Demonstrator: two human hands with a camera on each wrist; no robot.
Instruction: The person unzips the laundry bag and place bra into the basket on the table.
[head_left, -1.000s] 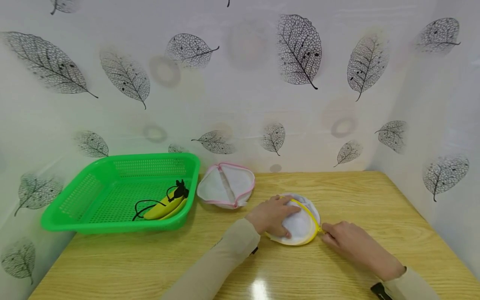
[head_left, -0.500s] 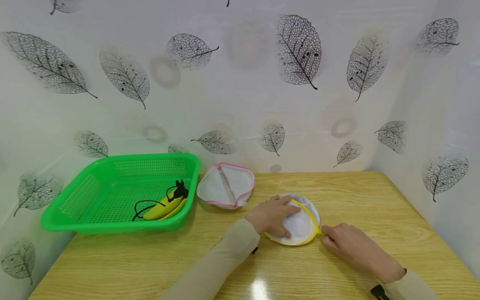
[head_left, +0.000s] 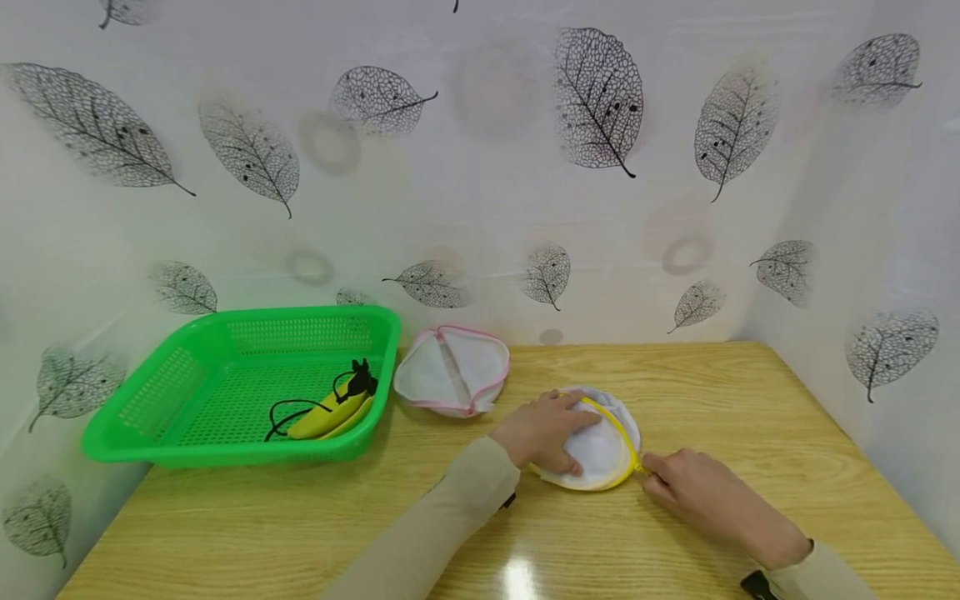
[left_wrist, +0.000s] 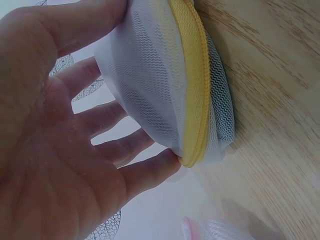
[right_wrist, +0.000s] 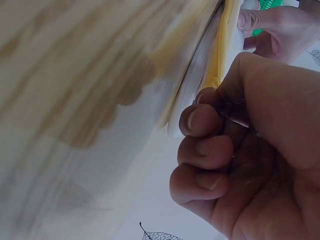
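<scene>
A round white mesh laundry bag [head_left: 596, 450] with a yellow zip lies on the table, right of centre in the head view. Across its top rests my left hand [head_left: 547, 433], fingers spread and pressing on the mesh. In the left wrist view the thumb and a fingertip reach toward the yellow zip band [left_wrist: 195, 85]. At the bag's right edge, my right hand [head_left: 708, 492] pinches the zip pull, which is mostly hidden by the fingers. The right wrist view shows the other fingers [right_wrist: 200, 150] curled, and zip teeth along a gap in the bag.
A green plastic basket [head_left: 240, 454] stands at the left, holding a yellow banana-shaped item [head_left: 330, 417] and a black cord [head_left: 288, 404]. Beside it lies a white mesh bag with pink trim [head_left: 480, 367]. A leaf-patterned sheet [head_left: 480, 208] backs the wooden table [head_left: 675, 375].
Little differs. My right hand has shifted very slightly at the zip end, still pinching the pull. The left hand and the bag stay in place.
</scene>
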